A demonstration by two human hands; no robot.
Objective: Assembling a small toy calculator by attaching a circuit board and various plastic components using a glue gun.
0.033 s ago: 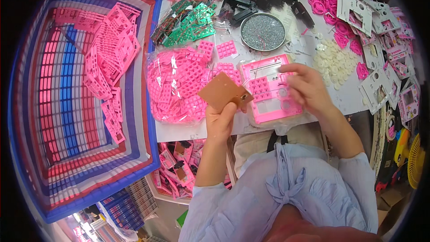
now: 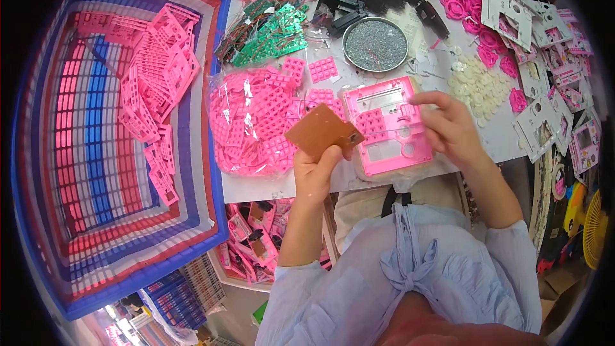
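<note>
Shifted rightward at pink casing [image 2: 385, 164]: right hand [image 2: 452, 129], grip unclear.
Brown board [image 2: 318, 132], pinched by left hand [image 2: 316, 174], may be dropped if loosened.

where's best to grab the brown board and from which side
Probably by the upper right edge of the board, coming from the right: that edge is straight and clear of fingers, while the left hand's grip holds it near the lower corner. Better avoid the small part by its right corner.
</note>
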